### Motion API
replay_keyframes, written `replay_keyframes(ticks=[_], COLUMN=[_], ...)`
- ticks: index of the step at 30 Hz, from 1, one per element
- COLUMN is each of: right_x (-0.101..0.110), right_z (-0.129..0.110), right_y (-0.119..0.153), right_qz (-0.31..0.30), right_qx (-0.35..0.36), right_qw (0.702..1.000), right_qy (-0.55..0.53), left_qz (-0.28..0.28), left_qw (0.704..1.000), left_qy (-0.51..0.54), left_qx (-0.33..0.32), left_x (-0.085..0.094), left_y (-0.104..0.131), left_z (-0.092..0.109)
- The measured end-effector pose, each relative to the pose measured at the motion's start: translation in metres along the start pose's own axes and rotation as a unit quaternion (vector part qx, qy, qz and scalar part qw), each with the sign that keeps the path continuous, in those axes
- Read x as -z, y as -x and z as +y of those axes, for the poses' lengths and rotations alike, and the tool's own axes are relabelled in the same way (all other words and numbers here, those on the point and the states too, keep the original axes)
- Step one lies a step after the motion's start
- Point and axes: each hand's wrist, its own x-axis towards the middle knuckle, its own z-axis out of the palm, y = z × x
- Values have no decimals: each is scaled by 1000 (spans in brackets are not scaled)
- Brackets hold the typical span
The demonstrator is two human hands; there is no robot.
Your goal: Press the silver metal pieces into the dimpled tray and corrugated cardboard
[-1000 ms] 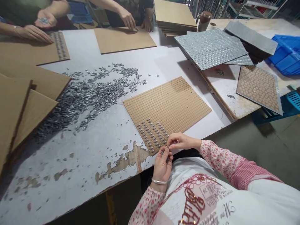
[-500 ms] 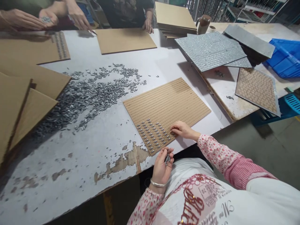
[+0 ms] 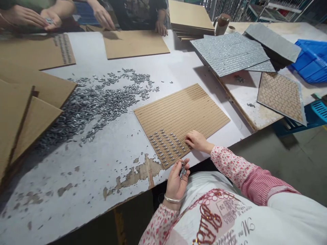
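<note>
Tabletop (image 3: 120,141) lies open between the grooved board (image 3: 184,112) and obstructing grey heap (image 3: 102,102).

Patterned sleeves (image 3: 231,165) (pink) flank a white shirt (image 3: 237,212).

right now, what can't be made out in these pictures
Head view: what the right hand pinches, if anything; the hand itself hides it.
Head view: how many grey pieces the left hand holds; they overlap and its fingers cover some.
Head view: the whole blue crate; the right edge cuts it off.
</note>
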Motion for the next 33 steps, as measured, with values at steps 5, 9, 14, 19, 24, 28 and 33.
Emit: replay_keyframes(ticks=[5,9,14,19,24,28,33], right_x=[17,27,23,21,15,12,18], right_z=[-16,-37,-48,-46,-44,-20,6], right_y=[9,21,26,25,26,12,-8], right_qz=[-20,-136,-87,-93,-95,-14,-25], right_qx=[-4,55,32,43,6,-86,-3], right_qw=[982,931,934,923,875,889,987], right_qy=[-189,-334,-346,-372,-475,-449,-160], left_qz=[-1,35,40,25,7,8,-20], left_qw=[999,998,997,998,998,999,999], left_qy=[21,21,28,46,46,31,22], left_qx=[-38,-51,-58,-35,-35,-23,-16], left_x=[-1,0,1,-2,-6,-5,-1], left_y=[-3,-7,-9,-8,-4,-2,-1], left_z=[-1,-3,-3,-3,-1,1,-1])
